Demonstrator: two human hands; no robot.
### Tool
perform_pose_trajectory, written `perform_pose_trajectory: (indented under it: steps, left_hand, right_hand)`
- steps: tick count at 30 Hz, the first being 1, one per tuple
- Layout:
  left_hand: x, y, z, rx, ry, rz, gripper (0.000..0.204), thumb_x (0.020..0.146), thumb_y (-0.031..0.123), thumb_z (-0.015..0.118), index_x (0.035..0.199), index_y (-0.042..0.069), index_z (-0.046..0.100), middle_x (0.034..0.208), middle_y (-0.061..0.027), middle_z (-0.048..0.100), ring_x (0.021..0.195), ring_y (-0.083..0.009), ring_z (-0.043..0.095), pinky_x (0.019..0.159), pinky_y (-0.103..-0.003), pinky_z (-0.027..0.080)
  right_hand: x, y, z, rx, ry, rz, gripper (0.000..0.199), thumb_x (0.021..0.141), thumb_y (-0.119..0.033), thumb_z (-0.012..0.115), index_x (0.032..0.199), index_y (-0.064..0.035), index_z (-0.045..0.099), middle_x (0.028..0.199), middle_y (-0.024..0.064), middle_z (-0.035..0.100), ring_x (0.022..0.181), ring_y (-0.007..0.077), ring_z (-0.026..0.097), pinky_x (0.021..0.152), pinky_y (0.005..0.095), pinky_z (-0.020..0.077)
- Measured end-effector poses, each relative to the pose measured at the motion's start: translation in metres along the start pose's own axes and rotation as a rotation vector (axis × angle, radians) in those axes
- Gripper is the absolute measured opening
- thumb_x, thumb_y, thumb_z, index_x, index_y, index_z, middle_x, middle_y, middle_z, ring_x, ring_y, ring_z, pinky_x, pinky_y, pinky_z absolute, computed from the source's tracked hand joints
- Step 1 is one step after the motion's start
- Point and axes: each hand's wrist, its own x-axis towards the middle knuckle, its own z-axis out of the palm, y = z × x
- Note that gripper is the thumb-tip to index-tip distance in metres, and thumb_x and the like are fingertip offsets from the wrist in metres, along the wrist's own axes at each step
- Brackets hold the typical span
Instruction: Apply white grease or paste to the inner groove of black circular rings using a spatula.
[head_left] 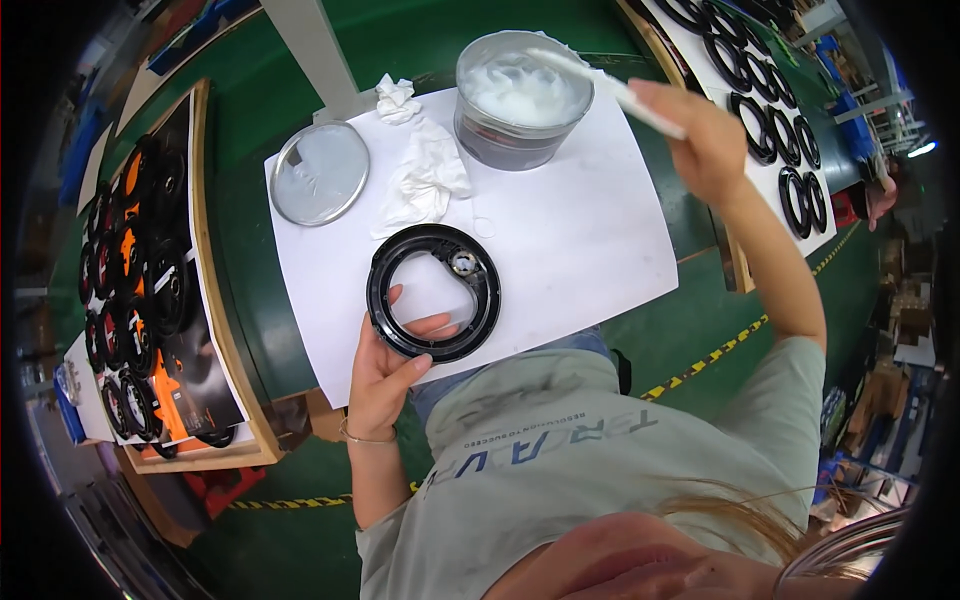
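ring [487, 302], black and round, just left of the frame's centre; a small metal piece [464, 262] sits in its upper right part; the left hand [385, 365] grips it from the lower left, thumb on the near rim, other fingers parted and showing through the opening; whether it touches the white tabletop [600, 230] i can't tell from where i stand; what counts, to my eye, is the slant of the pale stick [652, 118]; its long axis runs from upper centre down to the right, pinched toward its lower right end by the right hand [712, 145], its far tip over the tub [515, 150] of whitish paste [510, 95]; that tip lies up and to the right of the ring, well apart; farther out, a round lid [320, 173] lies upper left, crumpled tissue [425, 170] between lid and tub
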Motion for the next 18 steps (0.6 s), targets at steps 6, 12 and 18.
perform_pose_trajectory:
  steps: [6, 12, 18]
  left_hand:
    - [0.001, -0.003, -0.005, 0.044, -0.031, 0.02, 0.077, 0.078, -0.003, 0.059, 0.14, 0.005, 0.015, 0.118, -0.0266, 0.051, 0.111, -0.0391, 0.051, 0.09, -0.047, 0.047]
    - [0.001, -0.005, -0.005, 0.054, -0.03, 0.036, 0.076, 0.078, -0.003, 0.059, 0.139, 0.005, 0.016, 0.118, -0.0264, 0.051, 0.111, -0.0398, 0.051, 0.092, -0.047, 0.046]
    - [0.002, -0.001, -0.002, 0.07, -0.028, 0.028, 0.074, 0.078, -0.003, 0.058, 0.139, 0.004, 0.016, 0.118, -0.027, 0.051, 0.111, -0.0383, 0.052, 0.092, -0.047, 0.046]
  right_hand:
    - [-0.025, -0.01, 0.027, -0.093, -0.019, -0.231, 0.02, 0.075, -0.005, 0.058, 0.093, -0.0061, 0.066, 0.098, 0.0162, 0.064, 0.087, 0.0302, 0.065, 0.073, 0.0352, 0.0539]
    - [-0.072, -0.032, 0.023, -0.147, -0.001, -0.122, 0.019, 0.074, -0.007, 0.059, 0.092, -0.0078, 0.066, 0.1, 0.0174, 0.064, 0.089, 0.0318, 0.064, 0.075, 0.0354, 0.0534]
    - [-0.096, -0.052, -0.011, 0.113, 0.266, 0.469, 0.02, 0.088, -0.012, 0.053, 0.102, 0.0024, 0.057, 0.1, 0.0167, 0.063, 0.089, 0.0271, 0.063, 0.079, 0.034, 0.0511]
